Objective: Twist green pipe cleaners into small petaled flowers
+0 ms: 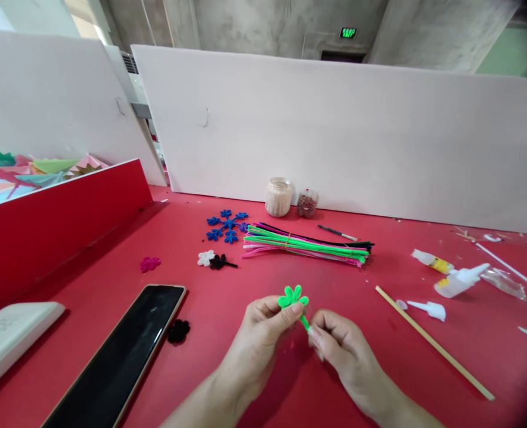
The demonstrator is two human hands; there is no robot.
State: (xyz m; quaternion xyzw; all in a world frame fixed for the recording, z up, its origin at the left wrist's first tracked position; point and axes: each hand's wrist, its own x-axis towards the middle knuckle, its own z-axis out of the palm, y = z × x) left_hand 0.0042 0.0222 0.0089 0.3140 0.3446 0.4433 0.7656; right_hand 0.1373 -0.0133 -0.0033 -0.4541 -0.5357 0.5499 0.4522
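Observation:
Between my hands is a bright green pipe cleaner flower (293,294) with looped petals and a short stem. My left hand (263,330) pinches it at the petals, thumb on top. Lower down, my right hand (346,345) grips the end of the green stem between thumb and fingers. Just beyond my hands lies a banded bundle of pipe cleaners (308,245) in green, black, pink and white. A blue snowflake-like pipe cleaner shape (229,226) rests to its left. Nearer me are a white flower (206,258) and a black flower with a stem (218,261).
A phone (120,351), a black flower (179,331) and a magenta flower (150,264) lie to the left. Glue bottles (459,282) and a wooden stick (435,343) are on the right. A jar (278,197) and a small cup (307,204) stand by the white partition (334,131).

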